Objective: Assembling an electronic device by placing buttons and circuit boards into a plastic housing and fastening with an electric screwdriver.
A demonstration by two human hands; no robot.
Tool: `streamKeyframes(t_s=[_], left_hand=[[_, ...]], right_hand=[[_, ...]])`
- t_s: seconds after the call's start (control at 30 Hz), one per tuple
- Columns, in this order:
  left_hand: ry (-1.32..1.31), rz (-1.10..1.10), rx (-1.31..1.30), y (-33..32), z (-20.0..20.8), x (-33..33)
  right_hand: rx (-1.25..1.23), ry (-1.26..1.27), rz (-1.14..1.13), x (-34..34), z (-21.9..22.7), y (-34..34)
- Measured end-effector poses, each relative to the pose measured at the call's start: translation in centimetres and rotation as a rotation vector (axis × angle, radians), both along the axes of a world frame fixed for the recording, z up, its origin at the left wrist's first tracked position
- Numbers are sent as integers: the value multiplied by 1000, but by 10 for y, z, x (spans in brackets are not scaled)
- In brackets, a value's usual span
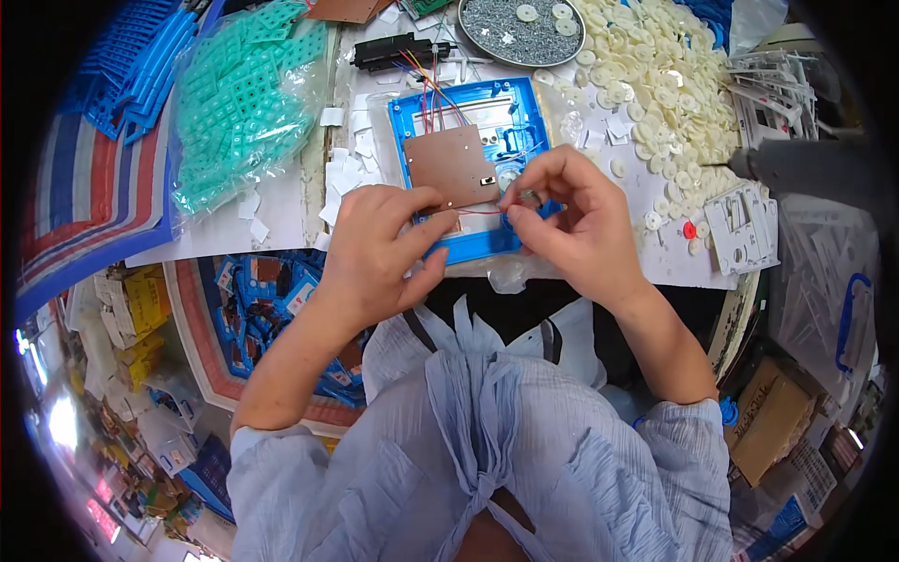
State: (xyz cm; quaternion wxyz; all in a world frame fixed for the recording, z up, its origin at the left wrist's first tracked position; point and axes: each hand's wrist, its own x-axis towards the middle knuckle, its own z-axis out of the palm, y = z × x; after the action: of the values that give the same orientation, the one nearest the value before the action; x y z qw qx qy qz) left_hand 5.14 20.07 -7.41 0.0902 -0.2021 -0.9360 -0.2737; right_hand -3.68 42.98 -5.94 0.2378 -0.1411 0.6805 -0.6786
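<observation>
A blue plastic casing (484,245) lies on the worktable in front of me. Over its left part sits a brown circuit board (448,161), tilted, with a small black switch at its right corner. My left hand (384,242) bends its fingers over the board's lower left edge, holding it at the casing, with the thumb lower down by the casing's rim. Thumb and forefinger of my right hand (582,225) pinch the end of a thin red wire (479,213) beside the board. A small round metallic part (529,198) shows between the right fingers, partly hidden.
Colored wires run from the board to a black part (398,52). A round tray (552,51) of small metal pieces stands behind. Cream discs (670,84) pile up on the right, near a dark tool (810,167). Green plastic pieces fill a bag (248,94) on the left.
</observation>
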Motion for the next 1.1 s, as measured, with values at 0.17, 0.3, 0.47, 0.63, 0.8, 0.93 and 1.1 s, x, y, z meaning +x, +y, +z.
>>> streamKeyframes(t_s=[0.17, 0.3, 0.47, 0.63, 0.8, 0.93, 1.1], left_hand=[[13, -108, -158, -8, 1, -4], [-6, -62, -259, -3, 2, 2], [-24, -8, -266, 0, 5, 4], [46, 28, -161, 1, 2, 7], [75, -29, 68, 17, -1, 8], [120, -75, 169, 34, -10, -19], [50, -306, 5, 44, 0, -67]], right_hand=[[217, 337, 36, 3, 6, 11], [481, 559, 151, 3, 17, 25], [585, 782, 290, 0, 29, 34], [536, 625, 393, -2, 26, 36], [460, 296, 366, -3, 18, 39], [467, 238, 373, 11, 22, 38], [537, 871, 213, 37, 10, 36]])
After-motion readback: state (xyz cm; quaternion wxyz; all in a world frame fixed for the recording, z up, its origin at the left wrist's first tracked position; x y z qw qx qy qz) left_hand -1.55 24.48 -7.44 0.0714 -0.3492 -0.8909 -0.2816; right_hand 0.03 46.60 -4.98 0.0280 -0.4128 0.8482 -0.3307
